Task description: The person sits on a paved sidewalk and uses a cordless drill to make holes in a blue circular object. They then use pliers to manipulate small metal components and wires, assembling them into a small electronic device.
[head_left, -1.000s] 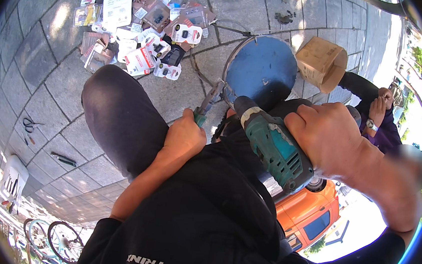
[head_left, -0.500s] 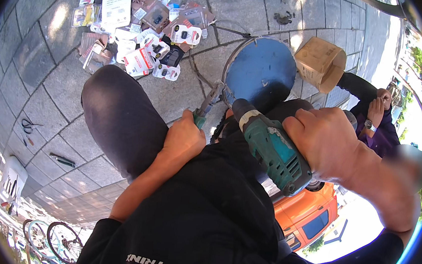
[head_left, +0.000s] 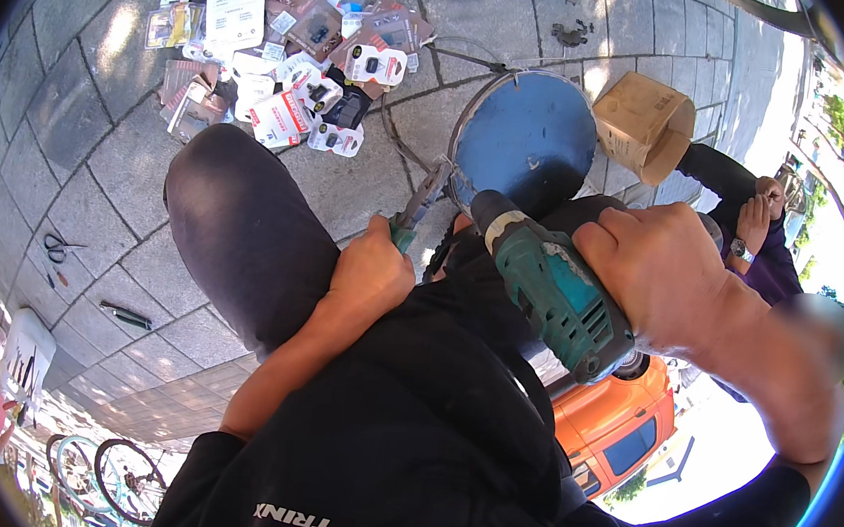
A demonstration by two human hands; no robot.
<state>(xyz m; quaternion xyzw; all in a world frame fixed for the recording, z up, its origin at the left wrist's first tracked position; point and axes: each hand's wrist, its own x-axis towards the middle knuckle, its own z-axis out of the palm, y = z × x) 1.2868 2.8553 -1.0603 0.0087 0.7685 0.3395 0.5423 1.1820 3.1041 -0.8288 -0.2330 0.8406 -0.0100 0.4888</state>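
My left hand (head_left: 371,271) is wrapped round the green grips of a pair of pliers (head_left: 428,192). The jaws of the pliers point up at the near left rim of a round, shiny dark-blue disc (head_left: 524,132); what they clamp is too small to tell. In my right hand (head_left: 657,269) is a green cordless drill (head_left: 555,290), its chuck pointing up-left at the disc's near edge, close to the pliers. The drill's grip is hidden by my fingers, and whether its tip touches anything does not show.
Blister-packed goods (head_left: 290,111) lie heaped on the paving at upper left. An open cardboard box (head_left: 640,122) stands right of the disc, near another person's hands (head_left: 760,211). Scissors (head_left: 58,248) and a folded tool (head_left: 125,316) lie left. An orange car (head_left: 619,426) is behind.
Both hands keep their hold, and the drill and pliers stay almost in place. The view has shifted slightly. Something pinkish has come into sight at the lower left rim.
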